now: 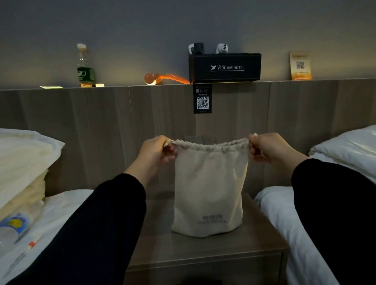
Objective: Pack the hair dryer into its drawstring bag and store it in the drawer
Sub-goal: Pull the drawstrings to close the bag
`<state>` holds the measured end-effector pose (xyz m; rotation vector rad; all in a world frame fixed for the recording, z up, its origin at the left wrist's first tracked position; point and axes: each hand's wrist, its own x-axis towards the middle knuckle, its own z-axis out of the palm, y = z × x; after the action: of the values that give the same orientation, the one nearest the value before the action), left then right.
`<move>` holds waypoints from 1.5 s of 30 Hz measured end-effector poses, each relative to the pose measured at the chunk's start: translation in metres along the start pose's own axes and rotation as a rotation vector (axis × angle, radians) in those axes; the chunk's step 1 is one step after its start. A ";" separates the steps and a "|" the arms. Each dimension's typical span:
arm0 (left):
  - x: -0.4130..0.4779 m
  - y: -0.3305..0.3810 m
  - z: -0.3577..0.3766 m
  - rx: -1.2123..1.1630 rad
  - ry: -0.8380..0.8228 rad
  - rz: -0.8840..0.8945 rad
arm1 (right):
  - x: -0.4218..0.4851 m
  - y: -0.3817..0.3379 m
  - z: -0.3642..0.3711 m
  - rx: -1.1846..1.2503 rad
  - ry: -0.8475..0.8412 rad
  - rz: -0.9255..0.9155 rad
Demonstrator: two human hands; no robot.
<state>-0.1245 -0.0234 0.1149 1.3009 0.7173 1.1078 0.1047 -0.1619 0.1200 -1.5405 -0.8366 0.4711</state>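
A beige drawstring bag stands upright on the wooden nightstand, its bottom bulging and its mouth gathered. My left hand pinches the cord at the bag's left top corner. My right hand pinches the cord at the right top corner. The cords are pulled apart sideways. The hair dryer is not visible; whatever is in the bag is hidden by the cloth. The drawer front with a dark handle sits shut below the nightstand top.
Beds with white pillows flank the nightstand, left and right. A water bottle and a pen lie on the left bed. On the headboard ledge are a bottle, an orange shoehorn, a black hotel box and a card.
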 end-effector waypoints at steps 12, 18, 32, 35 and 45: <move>-0.002 -0.004 -0.013 0.804 -0.132 0.479 | -0.013 0.001 0.020 0.127 -0.027 -0.039; -0.014 -0.006 0.005 1.399 -0.248 0.575 | -0.019 -0.001 0.022 0.141 -0.101 -0.054; -0.016 -0.013 -0.007 1.337 -0.194 0.687 | -0.021 -0.011 0.015 0.391 -0.016 0.040; -0.017 -0.015 -0.009 1.313 -0.188 0.678 | -0.027 -0.012 0.012 0.338 -0.176 0.027; -0.022 -0.014 -0.011 1.358 -0.198 0.710 | -0.025 -0.021 -0.003 -0.314 -0.030 -0.232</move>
<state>-0.1392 -0.0384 0.0958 2.9415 0.9065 0.9510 0.0854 -0.1829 0.1366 -1.6966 -1.1389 0.1991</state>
